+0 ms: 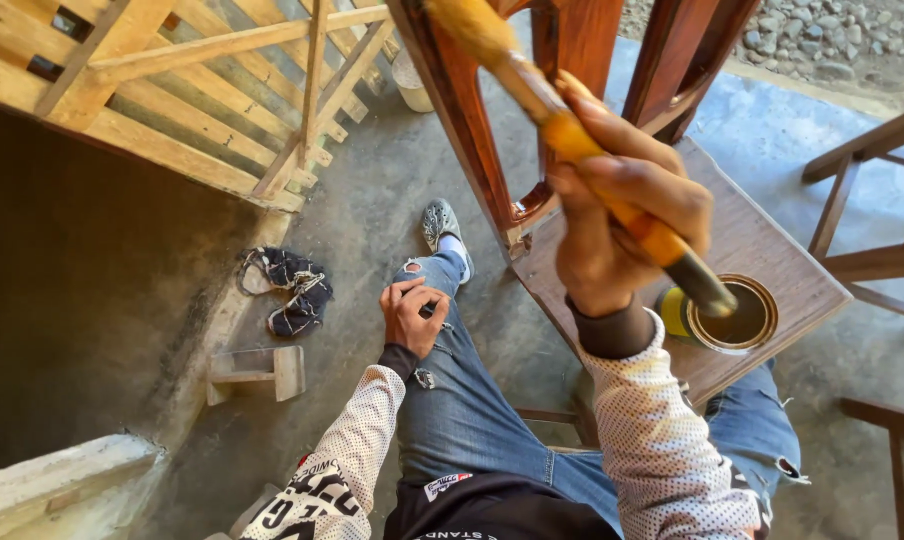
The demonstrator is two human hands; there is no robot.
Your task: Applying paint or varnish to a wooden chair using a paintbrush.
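Brush [572, 135] slants up across the frame's middle, gripped in the right hand [617, 215], bristles far-left by the stained frame [472, 130]. An open tin [737, 315] sits just right. Left hand [412, 315] rests curled on the knee [442, 300], holding nothing.

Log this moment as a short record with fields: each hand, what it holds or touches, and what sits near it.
right hand: right hand raised, fingers closed around the paintbrush
brush: bristles up at the varnished wooden frame
left hand: left hand resting on the left knee of the jeans
nearby: open tin of varnish on a brown board
floor: dark rag, small wooden block
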